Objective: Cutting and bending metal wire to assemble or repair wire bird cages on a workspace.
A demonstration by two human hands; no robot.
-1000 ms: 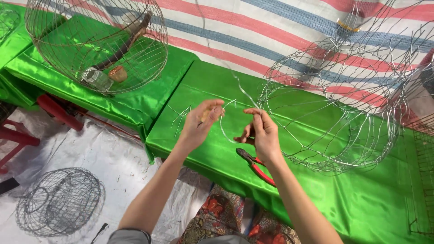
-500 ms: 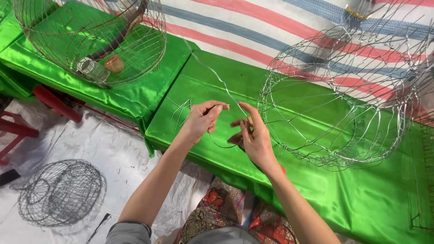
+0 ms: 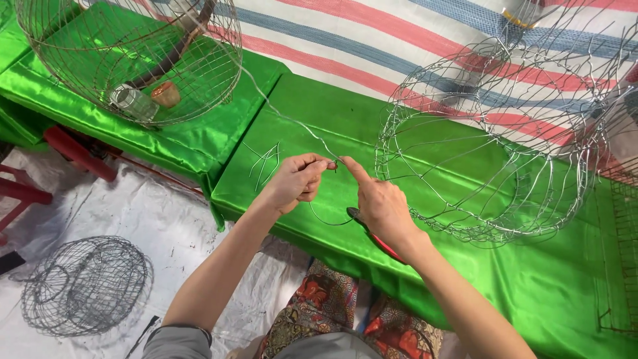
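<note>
A long thin metal wire runs from the upper left down to my hands above a green satin-covered table. My left hand pinches the wire between thumb and fingers. My right hand touches the same wire with its index finger stretched toward the left hand's fingertips. A loop of the wire curves below both hands. Red-handled pliers lie on the cloth, partly hidden under my right hand. A half-built round wire cage frame lies on its side just right of my right hand.
A finished wire cage with a perch and small cups stands on the green table at upper left. Several short wire pieces lie on the cloth. Another dome-shaped wire cage lies on the white floor sheet. Red stool legs stand at left.
My hands have come closer together on the wire, and the right index finger now points at the left fingertips. The camera view has shifted slightly down and right.
</note>
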